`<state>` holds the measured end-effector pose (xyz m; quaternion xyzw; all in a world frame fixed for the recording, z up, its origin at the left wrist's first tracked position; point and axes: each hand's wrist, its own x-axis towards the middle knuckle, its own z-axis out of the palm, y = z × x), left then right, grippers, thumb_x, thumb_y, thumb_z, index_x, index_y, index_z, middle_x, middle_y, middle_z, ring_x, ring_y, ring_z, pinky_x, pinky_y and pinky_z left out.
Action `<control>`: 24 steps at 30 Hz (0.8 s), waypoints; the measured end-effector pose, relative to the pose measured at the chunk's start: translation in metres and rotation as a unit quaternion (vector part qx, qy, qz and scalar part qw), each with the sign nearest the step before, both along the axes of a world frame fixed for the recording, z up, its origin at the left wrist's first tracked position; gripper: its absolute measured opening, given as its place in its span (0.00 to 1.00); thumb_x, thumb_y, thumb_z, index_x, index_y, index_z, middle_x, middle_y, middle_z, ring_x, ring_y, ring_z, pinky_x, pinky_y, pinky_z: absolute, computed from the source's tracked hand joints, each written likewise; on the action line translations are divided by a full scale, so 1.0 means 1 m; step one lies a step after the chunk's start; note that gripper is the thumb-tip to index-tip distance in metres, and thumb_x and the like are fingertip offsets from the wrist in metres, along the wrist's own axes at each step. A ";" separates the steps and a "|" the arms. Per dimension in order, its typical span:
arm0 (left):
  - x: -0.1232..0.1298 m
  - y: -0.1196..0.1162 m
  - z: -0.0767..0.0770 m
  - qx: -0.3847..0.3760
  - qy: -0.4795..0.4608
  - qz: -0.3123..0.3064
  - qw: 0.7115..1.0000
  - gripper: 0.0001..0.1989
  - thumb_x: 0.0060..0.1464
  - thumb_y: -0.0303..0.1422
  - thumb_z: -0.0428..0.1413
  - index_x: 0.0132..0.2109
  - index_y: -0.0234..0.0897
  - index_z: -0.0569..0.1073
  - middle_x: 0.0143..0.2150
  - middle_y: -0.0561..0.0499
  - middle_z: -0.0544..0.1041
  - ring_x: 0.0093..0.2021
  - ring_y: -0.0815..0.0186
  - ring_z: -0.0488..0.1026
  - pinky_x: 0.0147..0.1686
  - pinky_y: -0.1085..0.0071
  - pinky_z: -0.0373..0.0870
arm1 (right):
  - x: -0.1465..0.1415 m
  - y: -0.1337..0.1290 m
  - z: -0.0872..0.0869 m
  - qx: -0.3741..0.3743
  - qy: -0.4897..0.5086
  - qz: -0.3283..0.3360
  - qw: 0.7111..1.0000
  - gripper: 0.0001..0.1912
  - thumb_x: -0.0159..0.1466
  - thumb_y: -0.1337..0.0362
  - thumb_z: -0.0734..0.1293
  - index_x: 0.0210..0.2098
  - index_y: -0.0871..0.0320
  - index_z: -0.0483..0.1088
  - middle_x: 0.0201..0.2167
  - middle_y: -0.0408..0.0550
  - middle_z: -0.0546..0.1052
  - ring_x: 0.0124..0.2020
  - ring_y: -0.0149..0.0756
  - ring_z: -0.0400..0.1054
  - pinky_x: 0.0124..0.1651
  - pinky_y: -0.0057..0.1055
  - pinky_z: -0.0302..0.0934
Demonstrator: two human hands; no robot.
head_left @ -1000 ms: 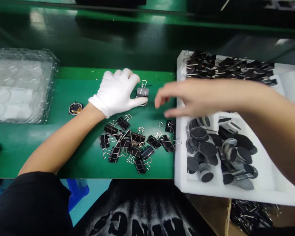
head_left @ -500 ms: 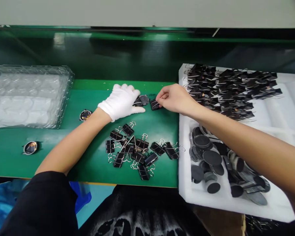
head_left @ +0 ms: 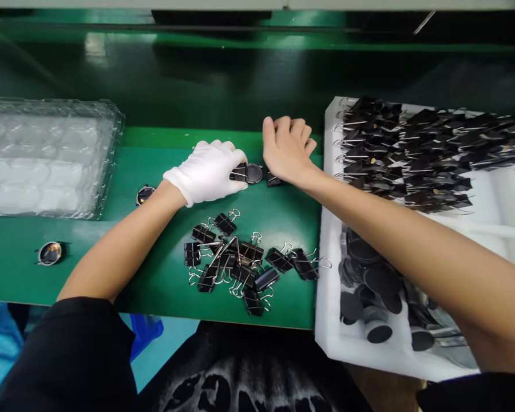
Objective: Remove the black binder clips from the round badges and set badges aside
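My left hand [head_left: 212,171], in a white glove, has its thumb and fingers closed around a black binder clip [head_left: 239,172]. A dark round watch-like piece [head_left: 254,173] sits against that clip's right side. Just right of it another black binder clip [head_left: 273,179] lies partly hidden under my right hand [head_left: 288,147]. My right hand is bare and turned with its fingers raised and apart, nothing visible in them. Nearer to me, several loose binder clips [head_left: 242,272] with wire handles lie heaped on the green table [head_left: 146,269].
A white foam tray [head_left: 328,297] at right carries rows of binder clips [head_left: 371,143] and a pile of dark round discs [head_left: 380,280]. Clear plastic trays [head_left: 38,154] are stacked at left. Two round ring-shaped pieces [head_left: 50,253] lie by my left forearm. A dark green panel [head_left: 206,80] stands behind.
My right hand has let go of the right-hand binder clip and turned with its fingers upward. My left hand stays on its clip. The whole view has shifted slightly.
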<state>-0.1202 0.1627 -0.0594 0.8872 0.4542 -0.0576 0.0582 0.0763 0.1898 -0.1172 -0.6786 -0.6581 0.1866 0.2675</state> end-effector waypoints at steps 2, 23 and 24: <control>0.000 -0.001 -0.002 -0.006 -0.012 -0.001 1.000 0.21 0.63 0.48 0.56 0.55 0.40 0.77 0.49 0.45 0.74 0.56 0.47 0.73 0.57 0.52 0.64 | 0.003 -0.003 -0.001 -0.009 0.010 -0.019 1.000 0.33 0.75 0.36 0.42 0.53 0.53 0.63 0.58 0.57 0.64 0.71 0.59 0.52 0.70 0.72 0.38; 0.013 -0.007 -0.001 -0.041 -0.094 -0.004 0.995 0.20 0.59 0.43 0.60 0.55 0.41 0.79 0.52 0.44 0.75 0.49 0.53 0.76 0.47 0.58 0.70 | 0.015 -0.009 -0.004 -0.004 0.144 0.017 0.989 0.23 0.77 0.41 0.47 0.50 0.50 0.60 0.59 0.60 0.66 0.75 0.55 0.45 0.70 0.70 0.50; 0.013 -0.007 -0.002 -0.042 -0.098 -0.007 0.994 0.20 0.59 0.43 0.60 0.55 0.42 0.79 0.52 0.45 0.75 0.49 0.53 0.76 0.47 0.58 0.70 | 0.015 -0.010 -0.004 -0.001 0.142 0.010 0.990 0.23 0.77 0.41 0.48 0.49 0.50 0.60 0.58 0.60 0.66 0.75 0.54 0.45 0.70 0.70 0.50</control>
